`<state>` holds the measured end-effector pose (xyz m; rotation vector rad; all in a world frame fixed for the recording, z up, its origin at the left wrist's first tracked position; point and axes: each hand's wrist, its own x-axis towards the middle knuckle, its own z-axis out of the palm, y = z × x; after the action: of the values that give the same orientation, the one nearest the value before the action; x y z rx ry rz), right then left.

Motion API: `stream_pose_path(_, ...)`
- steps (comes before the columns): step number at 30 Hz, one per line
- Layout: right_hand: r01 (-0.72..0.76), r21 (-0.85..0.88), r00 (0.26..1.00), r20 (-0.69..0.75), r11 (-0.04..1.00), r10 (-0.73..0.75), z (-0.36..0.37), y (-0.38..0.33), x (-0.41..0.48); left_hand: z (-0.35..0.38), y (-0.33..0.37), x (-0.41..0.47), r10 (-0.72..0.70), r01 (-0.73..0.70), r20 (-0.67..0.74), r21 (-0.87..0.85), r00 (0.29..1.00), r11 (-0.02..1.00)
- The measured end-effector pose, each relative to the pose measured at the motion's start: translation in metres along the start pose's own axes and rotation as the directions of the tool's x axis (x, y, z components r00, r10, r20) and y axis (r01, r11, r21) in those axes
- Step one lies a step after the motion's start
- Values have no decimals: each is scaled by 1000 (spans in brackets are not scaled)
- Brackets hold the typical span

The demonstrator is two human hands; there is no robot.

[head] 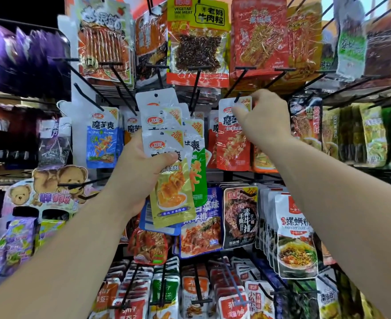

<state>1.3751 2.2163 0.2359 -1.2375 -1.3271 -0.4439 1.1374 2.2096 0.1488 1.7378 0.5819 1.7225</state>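
My left hand grips a fanned stack of small snack packets with white tops, held up in front of the rack; the front one is yellow-green. My right hand pinches the top edge of a red packet that hangs on a black peg hook, its hole right at the hook's tip. More red packets hang behind it on the same hook.
A wire rack of black peg hooks fills the view. A blue packet hangs left of my left hand. Larger bags hang above, dark and white packets below right. A bear-printed cardboard display stands lower left.
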Motion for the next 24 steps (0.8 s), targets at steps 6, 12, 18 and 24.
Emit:
stream_pose_path(6, 410, -336, 904, 25, 848, -427, -6, 24, -20, 1, 0, 0, 6, -6, -3, 5, 1000, 1000)
stream_pose_path(12, 497, -653, 831, 169, 571, -530, -6, 44, -19, 2, 1, -2, 16, -16, 2, 6, 1000, 1000)
stream_pose_path(18, 539, -659, 830, 311, 524, -463, -6, 42, -16, 1, 1, -2, 13, -13, 6, 10, 1000, 1000)
stream_pose_path(24, 591, -713, 801, 468, 377, -372, -4, 44, -25, 1, 1, -4, 16, -16, 12, 2, 1000, 1000)
